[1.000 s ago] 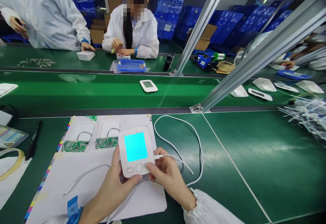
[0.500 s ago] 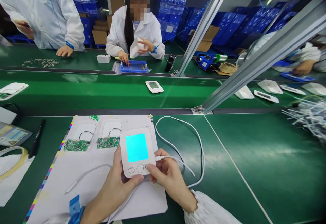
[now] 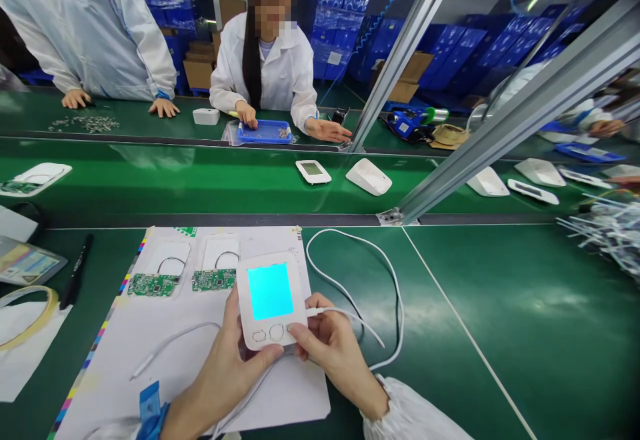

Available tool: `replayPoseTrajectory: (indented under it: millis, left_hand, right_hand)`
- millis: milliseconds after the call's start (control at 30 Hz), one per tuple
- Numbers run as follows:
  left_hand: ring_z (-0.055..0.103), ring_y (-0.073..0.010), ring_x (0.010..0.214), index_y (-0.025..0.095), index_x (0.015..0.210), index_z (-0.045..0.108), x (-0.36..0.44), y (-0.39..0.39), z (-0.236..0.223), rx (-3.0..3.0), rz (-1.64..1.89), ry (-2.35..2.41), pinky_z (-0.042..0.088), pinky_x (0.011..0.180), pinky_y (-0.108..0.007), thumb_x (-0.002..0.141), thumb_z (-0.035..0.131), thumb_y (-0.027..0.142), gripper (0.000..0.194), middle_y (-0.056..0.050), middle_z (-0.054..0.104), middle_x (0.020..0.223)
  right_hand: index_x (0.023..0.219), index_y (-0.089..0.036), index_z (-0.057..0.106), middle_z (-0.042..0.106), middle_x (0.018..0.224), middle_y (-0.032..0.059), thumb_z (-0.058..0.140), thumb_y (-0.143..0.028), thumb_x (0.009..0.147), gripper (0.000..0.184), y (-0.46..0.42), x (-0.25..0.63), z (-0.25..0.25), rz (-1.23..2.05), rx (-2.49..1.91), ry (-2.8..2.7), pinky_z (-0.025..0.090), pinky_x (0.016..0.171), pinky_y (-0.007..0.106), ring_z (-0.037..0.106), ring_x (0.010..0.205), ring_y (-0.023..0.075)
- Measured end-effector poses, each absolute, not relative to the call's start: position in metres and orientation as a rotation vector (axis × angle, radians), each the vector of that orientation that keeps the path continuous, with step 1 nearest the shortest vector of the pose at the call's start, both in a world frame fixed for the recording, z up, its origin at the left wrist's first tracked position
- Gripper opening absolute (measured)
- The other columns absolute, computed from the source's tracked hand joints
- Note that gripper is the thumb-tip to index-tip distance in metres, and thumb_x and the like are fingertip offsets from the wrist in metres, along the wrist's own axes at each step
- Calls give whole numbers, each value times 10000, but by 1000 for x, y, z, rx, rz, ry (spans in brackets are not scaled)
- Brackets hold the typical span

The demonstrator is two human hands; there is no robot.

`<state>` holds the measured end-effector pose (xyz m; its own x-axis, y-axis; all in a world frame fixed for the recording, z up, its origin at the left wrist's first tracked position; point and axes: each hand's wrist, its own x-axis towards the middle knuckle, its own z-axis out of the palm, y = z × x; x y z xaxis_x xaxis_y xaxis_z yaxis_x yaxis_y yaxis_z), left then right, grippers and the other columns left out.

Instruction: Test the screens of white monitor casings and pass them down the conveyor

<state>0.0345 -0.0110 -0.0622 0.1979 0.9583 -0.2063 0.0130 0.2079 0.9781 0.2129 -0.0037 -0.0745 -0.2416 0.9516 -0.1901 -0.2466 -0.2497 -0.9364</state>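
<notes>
Both my hands hold a small white device (image 3: 271, 300) with a lit cyan screen and three round buttons along its lower edge. My left hand (image 3: 227, 367) grips its lower left side, thumb near the buttons. My right hand (image 3: 327, 343) pinches the lower right corner, where a white cable (image 3: 390, 280) plugs into the side and loops away over the green table. The device hovers over a white paper sheet (image 3: 165, 367). Two green circuit boards (image 3: 153, 285) (image 3: 214, 279) lie in white shells at the sheet's far end.
A green conveyor belt (image 3: 200, 180) carries white devices (image 3: 313, 171) (image 3: 369, 177). Two people in white coats work across it beside a blue tray (image 3: 265, 132). Tape roll (image 3: 23, 313), black pen (image 3: 76, 272) lie left; slanted metal posts (image 3: 500, 123) and loose white ties (image 3: 607, 230) stand right.
My hands and the device have stayed nearly still. On the belt a second white device has appeared beside the first, which drifted right. The seated person's arm reached out to the right.
</notes>
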Motion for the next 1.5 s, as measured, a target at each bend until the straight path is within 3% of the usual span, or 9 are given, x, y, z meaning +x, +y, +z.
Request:
replayPoseTrajectory:
  millis: [233,433,667,967,1133,1333,1500]
  left_hand:
    - [683,-262,999,258,1419,206,35,-12,-59,1151,881,1154,567,823,-357,814,691,266,776,-93,673,1188]
    - [699,-243,925,247,1395,182,35,-11,-60,1169,865,1169,572,764,-323,815,669,239,757,-71,711,1073]
    - [686,-236,949,258,1361,245,35,-13,-60,1164,880,1151,561,763,-311,811,675,240,699,-56,695,1094]
    - [676,-213,882,216,1331,279,33,-10,-64,1263,947,1257,541,770,-306,903,586,325,538,-73,696,1074]
    - [681,-229,907,209,1384,238,33,-10,-65,1230,970,1236,552,782,-326,893,597,334,621,-92,679,1128]
    - [680,-229,938,214,1392,255,33,-12,-65,1232,983,1240,547,801,-311,890,604,337,624,-77,691,1105]
    - [681,-216,920,220,1376,245,34,-12,-64,1240,972,1227,547,791,-296,903,595,349,603,-73,698,1095]
  right_hand:
    - [817,-199,469,564,625,-54,750,-483,810,400,-5,212,-70,1625,-1065,-1056,421,459,179,513,485,75]
    - [779,-201,461,548,640,-49,749,-514,795,425,-6,210,-69,1582,-1097,-1055,410,440,178,497,480,74]
    - [781,-208,441,526,633,-56,745,-543,785,452,-7,210,-71,1592,-1119,-1048,377,416,171,457,456,65]
    - [836,-185,512,538,699,-23,706,-492,848,363,-8,210,-76,1623,-1033,-1101,455,466,204,538,521,99]
    - [840,-181,546,535,772,-3,674,-522,863,365,-8,210,-78,1588,-995,-1099,477,460,207,580,546,109]
    - [856,-190,530,544,643,-28,689,-526,853,372,-8,211,-80,1624,-1003,-1058,468,472,212,568,533,122]
    - [852,-186,539,544,658,-24,693,-532,846,379,-8,212,-77,1625,-1012,-1064,468,474,213,568,538,121]
